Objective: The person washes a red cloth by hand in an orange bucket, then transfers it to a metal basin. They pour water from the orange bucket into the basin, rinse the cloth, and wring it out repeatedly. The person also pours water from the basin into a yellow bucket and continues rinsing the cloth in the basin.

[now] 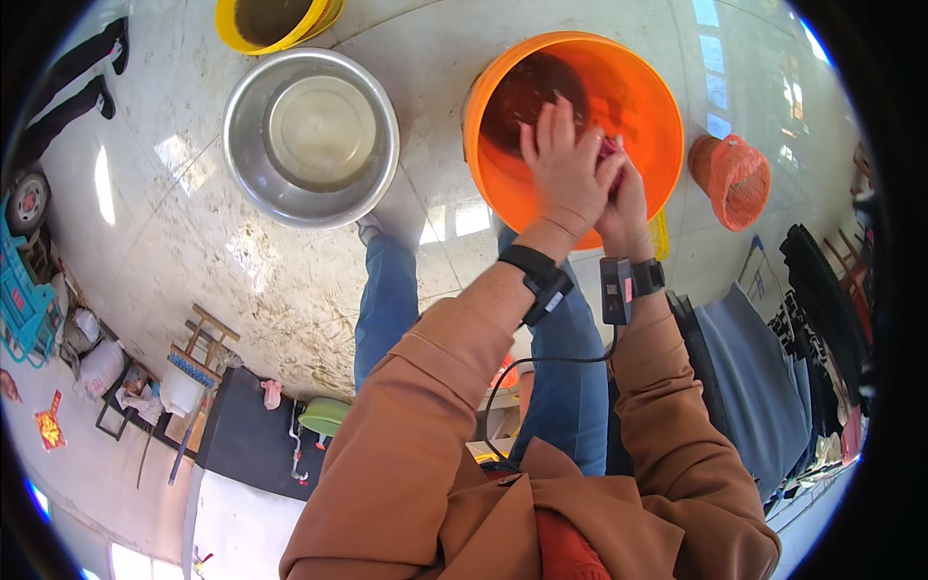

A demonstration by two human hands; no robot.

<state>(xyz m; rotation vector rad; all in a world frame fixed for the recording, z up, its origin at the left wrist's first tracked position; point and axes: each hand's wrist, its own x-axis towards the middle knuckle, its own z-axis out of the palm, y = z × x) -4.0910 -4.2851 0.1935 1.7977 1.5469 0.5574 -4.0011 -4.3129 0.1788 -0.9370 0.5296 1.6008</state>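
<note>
Over an orange plastic bucket (656, 109) both of my hands meet. My left hand (562, 163) has its fingers spread and its palm side near my right hand; whether it holds anything is unclear. My right hand (625, 199) is closed around a small dark red item (609, 148), which the fingers partly hide. Dark liquid (533, 90) lies in the bottom of the bucket. To the left, a wide metal basin (239, 138) holds cloudy water. Each wrist wears a black strap with a device, and a cable hangs from the right one.
A yellow bucket (230, 29) of murky liquid stands beyond the basin. An orange mesh basket (736, 185) with a bag liner is right of the orange bucket. The tiled floor (275, 268) has muddy marks. At far left, a person's legs (61, 109) show.
</note>
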